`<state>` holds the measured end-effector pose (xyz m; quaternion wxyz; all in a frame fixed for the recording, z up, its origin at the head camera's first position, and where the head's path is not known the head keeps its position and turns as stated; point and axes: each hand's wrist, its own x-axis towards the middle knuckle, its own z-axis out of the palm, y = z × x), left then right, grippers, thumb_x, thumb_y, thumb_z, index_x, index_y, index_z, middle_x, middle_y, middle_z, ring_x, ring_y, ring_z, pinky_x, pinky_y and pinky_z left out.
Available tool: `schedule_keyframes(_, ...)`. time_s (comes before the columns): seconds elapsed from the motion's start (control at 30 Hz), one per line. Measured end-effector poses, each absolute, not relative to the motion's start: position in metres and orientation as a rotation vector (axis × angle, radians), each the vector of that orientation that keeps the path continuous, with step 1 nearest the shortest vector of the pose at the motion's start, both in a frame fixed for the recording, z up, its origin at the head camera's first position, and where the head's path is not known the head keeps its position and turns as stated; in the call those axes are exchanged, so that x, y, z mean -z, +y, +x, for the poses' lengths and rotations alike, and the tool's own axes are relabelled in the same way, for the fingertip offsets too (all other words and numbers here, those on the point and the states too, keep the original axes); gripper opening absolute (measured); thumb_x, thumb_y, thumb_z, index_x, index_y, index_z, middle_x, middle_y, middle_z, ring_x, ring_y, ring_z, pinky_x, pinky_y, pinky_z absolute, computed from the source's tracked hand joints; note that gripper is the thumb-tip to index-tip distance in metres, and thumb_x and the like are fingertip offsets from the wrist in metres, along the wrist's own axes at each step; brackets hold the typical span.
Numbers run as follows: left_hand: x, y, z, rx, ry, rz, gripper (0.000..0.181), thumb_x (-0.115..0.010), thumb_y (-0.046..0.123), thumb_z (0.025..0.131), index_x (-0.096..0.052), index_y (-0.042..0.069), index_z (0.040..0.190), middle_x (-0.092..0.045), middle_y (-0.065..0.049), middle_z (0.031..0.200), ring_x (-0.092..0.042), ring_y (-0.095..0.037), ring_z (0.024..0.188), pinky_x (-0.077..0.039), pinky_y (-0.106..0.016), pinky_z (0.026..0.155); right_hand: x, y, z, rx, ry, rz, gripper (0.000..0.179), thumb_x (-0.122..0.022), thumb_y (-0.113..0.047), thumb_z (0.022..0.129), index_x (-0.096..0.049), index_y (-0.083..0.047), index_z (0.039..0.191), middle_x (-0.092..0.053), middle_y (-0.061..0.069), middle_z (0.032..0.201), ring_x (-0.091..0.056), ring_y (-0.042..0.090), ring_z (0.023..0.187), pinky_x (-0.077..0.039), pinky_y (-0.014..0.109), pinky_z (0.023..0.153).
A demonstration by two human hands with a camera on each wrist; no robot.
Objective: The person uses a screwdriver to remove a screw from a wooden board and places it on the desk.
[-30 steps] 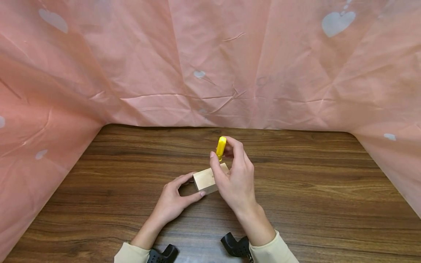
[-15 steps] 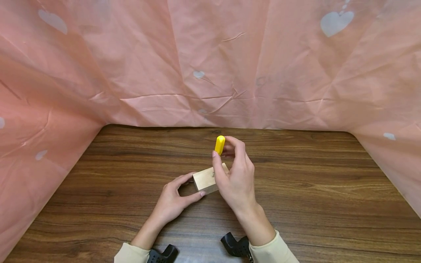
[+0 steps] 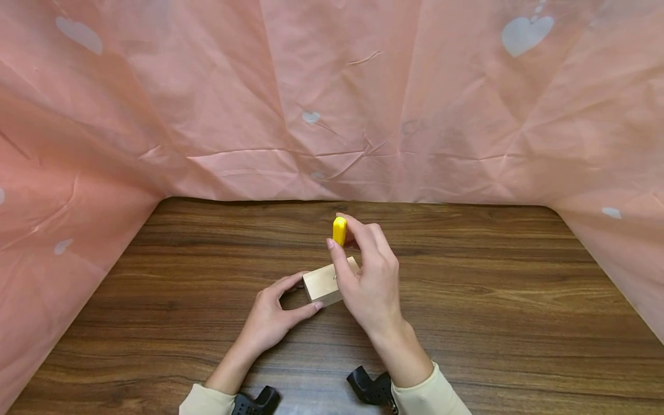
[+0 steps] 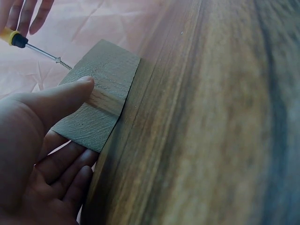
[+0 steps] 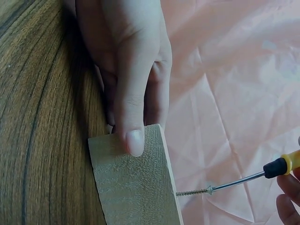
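Note:
A pale wooden block (image 3: 317, 285) rests on the table, with my left hand (image 3: 274, 316) gripping its left end between thumb and fingers. Out of the block's top face stands a screw (image 5: 193, 192), much of its thread showing. The screwdriver (image 3: 339, 230) has a yellow handle with a black collar (image 4: 19, 41) and a thin metal shaft (image 5: 239, 181). Its tip meets the screw head, and shaft and screw are nearly in line. My right hand (image 3: 372, 285) pinches the handle with thumb and fingertips, and hides the block's right part in the head view.
The brown wood-grain table (image 3: 493, 300) stretches out on both sides of the hands. Pink cloth (image 3: 218, 104) with pale hearts hangs along its back and sides. Black wrist devices (image 3: 370, 387) sit by both cream sleeves (image 3: 430, 392).
The screwdriver handle has swung slightly left and stands more upright, with the right hand's thumb and fingers shifted along with it. My left hand and the block have stayed put.

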<state>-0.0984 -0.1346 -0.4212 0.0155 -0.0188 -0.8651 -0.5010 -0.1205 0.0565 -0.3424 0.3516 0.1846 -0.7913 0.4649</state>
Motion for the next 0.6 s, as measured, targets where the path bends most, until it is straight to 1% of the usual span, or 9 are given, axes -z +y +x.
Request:
schedule_keyframes(0.07, 0.4208, -0.1346, -0.0981, 1.559, -2.692, -0.055, 0.064, -0.094, 0.038, 0.084, -0.072, 0.019, 0.141, -0.072, -0.007, 0.142, -0.062, -0.03, 0.14, -0.044, -0.059, 0.122, 0.3424, 0.0566, -0.1207, -1.196, -2.057, 0.475, 0.04, -0.077, -0.014, 0.099, -0.07, -0.01, 0.138, -0.067, 0.009, 0.099, -0.071, 0.024, 0.091, -0.06, 0.039, 0.082)
schedule_keyframes(0.17, 0.4208, -0.1345, -0.0978, 1.564, -2.688, -0.054, 0.063, -0.094, 0.038, 0.084, -0.072, 0.02, 0.141, -0.072, -0.006, 0.142, -0.062, -0.03, 0.14, -0.044, -0.059, 0.121, 0.342, 0.0564, -0.1206, -1.205, -2.062, 0.452, 0.046, -0.075, -0.011, 0.098, -0.065, -0.007, 0.143, -0.07, 0.009, 0.1, -0.072, 0.024, 0.092, -0.06, 0.038, 0.084)
schedule_keyframes(0.27, 0.4211, -0.1345, -0.098, 1.567, -2.684, -0.058, 0.063, -0.094, 0.038, 0.084, -0.072, 0.02, 0.141, -0.073, -0.005, 0.141, -0.063, -0.028, 0.139, -0.045, -0.058, 0.121, 0.3408, 0.0555, -0.1197, -1.247, -2.062, 0.413, 0.045, -0.076, -0.01, 0.097, -0.06, -0.004, 0.139, -0.074, 0.008, 0.102, -0.073, 0.024, 0.094, -0.061, 0.039, 0.086)
schedule_keyframes(0.4, 0.4214, -0.1346, -0.0983, 1.565, -2.682, -0.061, 0.063, -0.094, 0.037, 0.084, -0.072, 0.019, 0.14, -0.073, -0.005, 0.14, -0.063, -0.028, 0.139, -0.045, -0.057, 0.121, 0.3401, 0.0546, -0.1188, -1.27, -2.059, 0.394, 0.036, -0.076, -0.011, 0.097, -0.061, -0.002, 0.128, -0.075, 0.009, 0.102, -0.074, 0.022, 0.094, -0.062, 0.038, 0.088)
schedule_keyframes(0.47, 0.4214, -0.1346, -0.0984, 1.571, -2.68, -0.062, 0.063, -0.094, 0.037, 0.084, -0.072, 0.019, 0.141, -0.073, -0.005, 0.141, -0.063, -0.028, 0.139, -0.045, -0.057, 0.122, 0.3403, 0.0545, -0.1188, -1.264, -2.064, 0.399, 0.032, -0.075, -0.012, 0.098, -0.063, -0.003, 0.126, -0.075, 0.009, 0.102, -0.073, 0.021, 0.095, -0.062, 0.037, 0.089)
schedule_keyframes(0.6, 0.4216, -0.1344, -0.0987, 1.583, -2.674, -0.064, 0.063, -0.094, 0.037, 0.084, -0.072, 0.019, 0.141, -0.073, -0.005, 0.14, -0.063, -0.028, 0.139, -0.045, -0.057, 0.122, 0.3416, 0.0543, -0.1197, -1.252, -2.066, 0.397, 0.032, -0.073, -0.011, 0.098, -0.065, -0.004, 0.128, -0.074, 0.009, 0.105, -0.073, 0.021, 0.097, -0.062, 0.037, 0.09)
